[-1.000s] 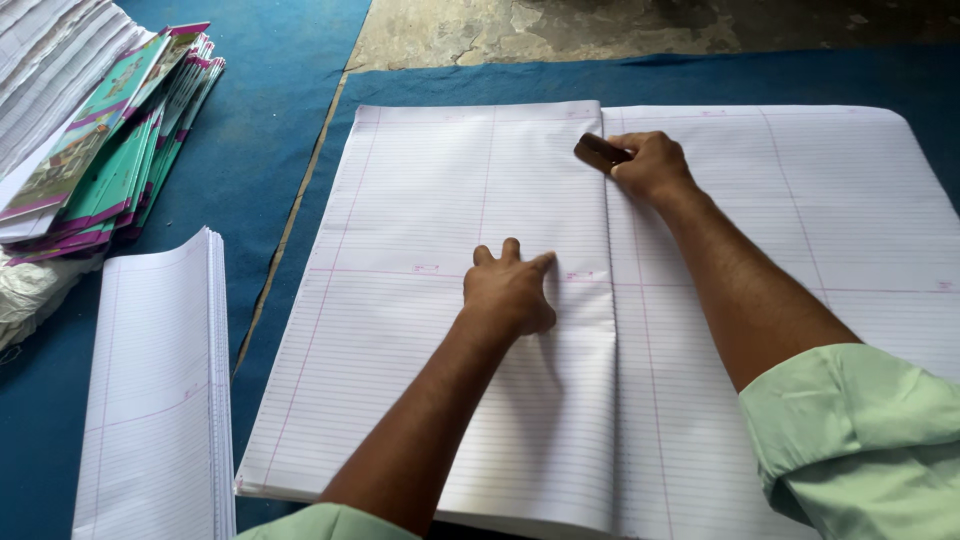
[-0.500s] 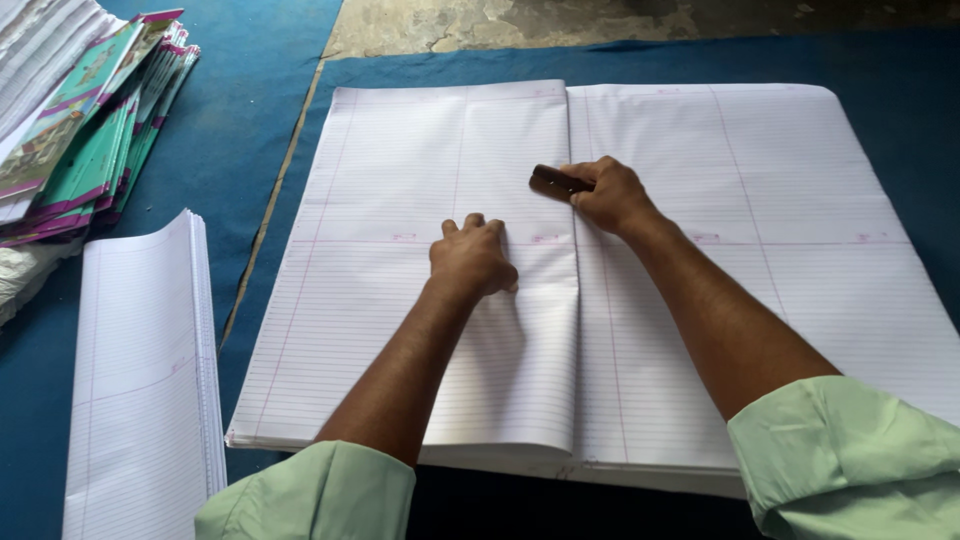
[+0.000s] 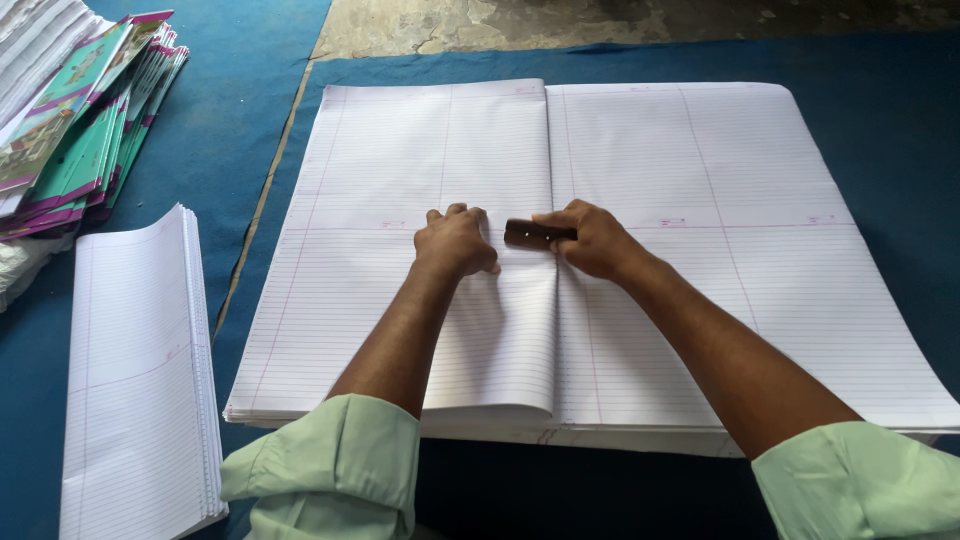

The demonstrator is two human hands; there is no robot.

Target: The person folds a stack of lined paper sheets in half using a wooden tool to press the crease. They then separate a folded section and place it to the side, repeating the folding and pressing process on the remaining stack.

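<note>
A big stack of ruled white paper sheets (image 3: pixel 700 180) lies spread on a blue cloth. Its left half is folded over, with the fold edge (image 3: pixel 552 330) running down the middle. My left hand (image 3: pixel 455 240) presses flat on the folded half, fingers curled, just left of the fold. My right hand (image 3: pixel 592 238) grips a small dark brown wooden block (image 3: pixel 527 234) and holds it on the fold line, right beside my left hand. Both forearms reach out from pale green sleeves.
A folded stack of ruled sheets (image 3: pixel 135 370) lies at the near left. A pile of green and pink notebook covers (image 3: pixel 75 120) sits at the far left. Blue cloth (image 3: pixel 880 120) covers the floor, with bare stone floor (image 3: pixel 600 25) beyond.
My right hand has drawn the wooden block down the fold toward me. My left hand has stayed pressed on the folded half, and the two hands are now close together.
</note>
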